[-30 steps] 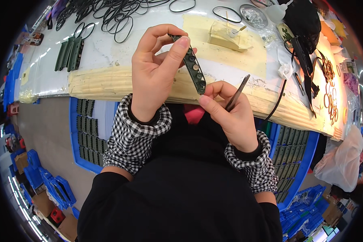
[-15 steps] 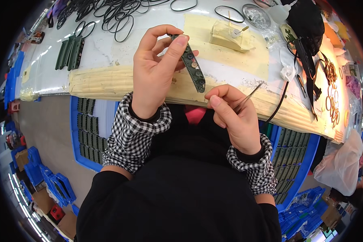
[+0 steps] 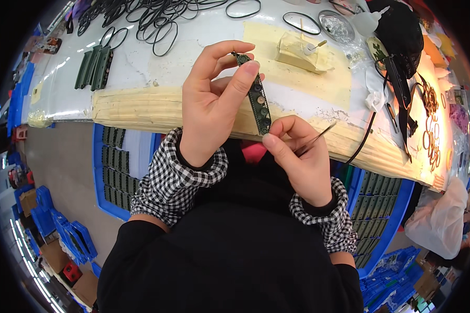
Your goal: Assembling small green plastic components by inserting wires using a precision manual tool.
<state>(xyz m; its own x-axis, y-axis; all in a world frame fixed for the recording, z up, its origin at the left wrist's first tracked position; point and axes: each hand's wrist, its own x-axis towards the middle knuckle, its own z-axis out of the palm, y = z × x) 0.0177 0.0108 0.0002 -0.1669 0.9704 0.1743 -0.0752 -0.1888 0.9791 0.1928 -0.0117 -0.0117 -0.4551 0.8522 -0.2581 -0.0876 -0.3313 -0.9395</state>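
Observation:
My left hand is closed on a dark green toy track piece with a row of small round wheels, pinching its upper end between thumb and fingers. The piece hangs at a steep slant above the table's padded front edge. My right hand has thumb and forefinger pinched at the lower end of the piece, seemingly touching it. Thin metal tweezers lie within the right hand, pointing up and right. Whatever small thing is between the right fingertips cannot be made out.
Similar green pieces lie on the table at left, near many black rubber loops. A yellowish block with a small stick stands beyond my hands. Black straps lie at right. Blue trays of green parts sit below the table.
My left hand has moved slightly right and nearer with the track piece, which hangs more upright. The right fingertips, apart from its lower end before, have come up to it.

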